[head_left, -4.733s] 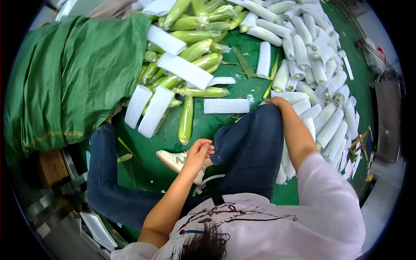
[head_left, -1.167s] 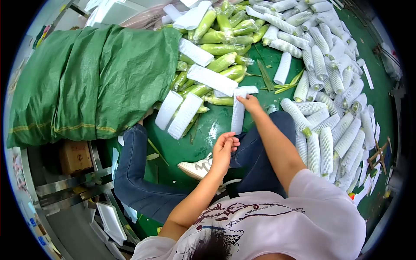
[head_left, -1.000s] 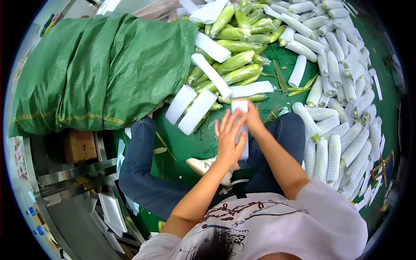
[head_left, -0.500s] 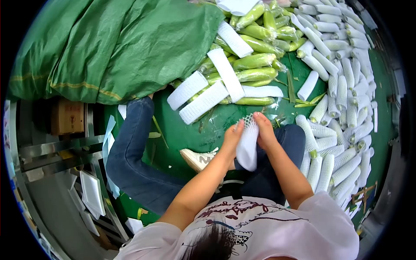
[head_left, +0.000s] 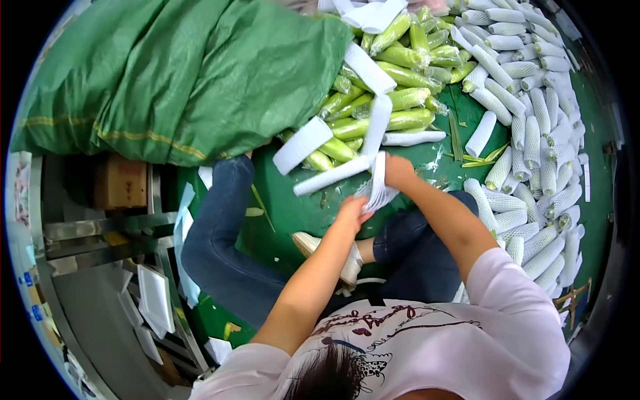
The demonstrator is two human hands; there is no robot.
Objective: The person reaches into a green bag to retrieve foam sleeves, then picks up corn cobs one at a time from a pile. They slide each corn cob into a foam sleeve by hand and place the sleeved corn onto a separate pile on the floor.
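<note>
A white foam net sleeve (head_left: 379, 193) is stretched between my two hands, its mesh spread at the lower end. My left hand (head_left: 353, 211) pinches that lower end. My right hand (head_left: 399, 172) is closed around the upper part, and its fingertips are hidden. Whether anything is inside the sleeve cannot be made out. Just beyond my hands, flat foam sleeves (head_left: 303, 145) lie across a heap of long pale-green vegetables (head_left: 410, 120) in clear film. One loose sleeve (head_left: 332, 176) reaches close to the held one.
Many vegetables in white foam nets (head_left: 532, 140) are piled along my right side. A green tarp-like cover (head_left: 220, 73) bulges at the upper left. Metal framing (head_left: 100, 227) and a cardboard box (head_left: 121, 182) stand at the left. My legs are folded on the green floor (head_left: 267, 250).
My hands have moved up toward the heap, the right one above the left. The foam sleeve has turned and is now pulled out between them. Loose sleeves by the heap have shifted.
</note>
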